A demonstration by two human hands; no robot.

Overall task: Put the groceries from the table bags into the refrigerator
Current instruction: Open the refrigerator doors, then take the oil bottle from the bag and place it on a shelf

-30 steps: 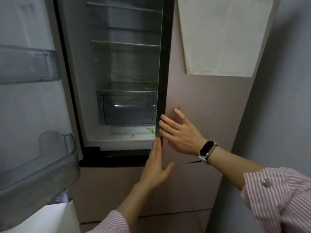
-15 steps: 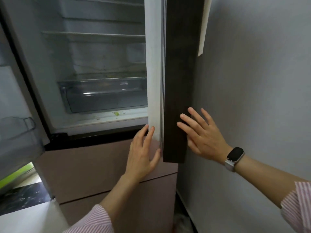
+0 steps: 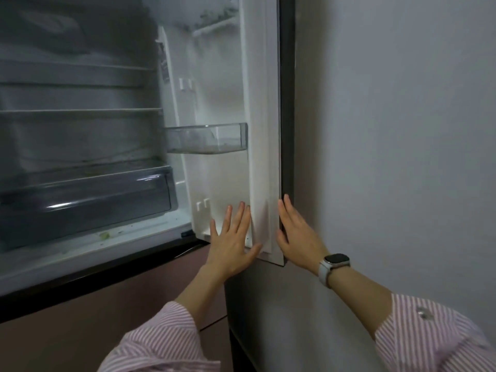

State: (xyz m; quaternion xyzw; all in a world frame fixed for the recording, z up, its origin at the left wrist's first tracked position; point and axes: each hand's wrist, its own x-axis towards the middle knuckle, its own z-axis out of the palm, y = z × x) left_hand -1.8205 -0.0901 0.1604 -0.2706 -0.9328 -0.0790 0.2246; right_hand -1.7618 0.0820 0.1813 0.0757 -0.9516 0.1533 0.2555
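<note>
We've got both hands flat, fingers straight, left hand (image 3: 233,242) and right hand (image 3: 296,234) sandwiching the fridge door (image 3: 257,135) at 5 o'clock; seems stiff and heavy, so push the edge.

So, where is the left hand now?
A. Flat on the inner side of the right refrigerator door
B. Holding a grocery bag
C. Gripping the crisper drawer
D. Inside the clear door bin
A: the left hand lies with straight fingers on the white inner panel of the right refrigerator door, below the clear door bin.
</note>
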